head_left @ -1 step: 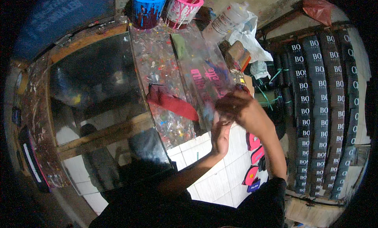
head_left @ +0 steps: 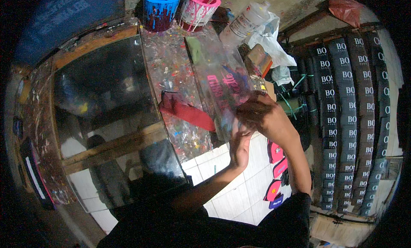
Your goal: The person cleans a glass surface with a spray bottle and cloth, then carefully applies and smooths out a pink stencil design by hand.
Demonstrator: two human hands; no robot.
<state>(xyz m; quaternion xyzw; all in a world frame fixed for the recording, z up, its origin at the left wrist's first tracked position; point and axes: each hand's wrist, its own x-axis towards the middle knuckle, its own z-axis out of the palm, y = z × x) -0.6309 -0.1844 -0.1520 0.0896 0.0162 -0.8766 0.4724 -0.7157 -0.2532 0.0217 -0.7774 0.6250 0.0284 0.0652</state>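
A see-through printing sheet (head_left: 224, 104) with pink lettering lies along a paint-spattered bench (head_left: 171, 68). At its near right end my two hands come together. My right hand (head_left: 263, 117) is closed, with dark, shadowed fingers curled down; what they hold is hidden. Just below it my left hand (head_left: 241, 148) has its thumb up against the sheet's near end, its fingers partly covered by the right hand and seemingly closed. To the left of the sheet lies a red strip (head_left: 187, 114) with a dark end. A green patch (head_left: 195, 50) shows at the sheet's far end.
A blue paint tub (head_left: 160, 10) and a pink-rimmed one (head_left: 199, 10) stand at the back, beside a translucent bottle (head_left: 246, 23). A dark glass panel (head_left: 102, 85) fills the left. Pink cut pieces (head_left: 274, 190) lie below right. Stacked dark boxes (head_left: 351, 119) line the right.
My right hand has shifted very slightly and looks less blurred now. My left hand and the sheet stay where they were.
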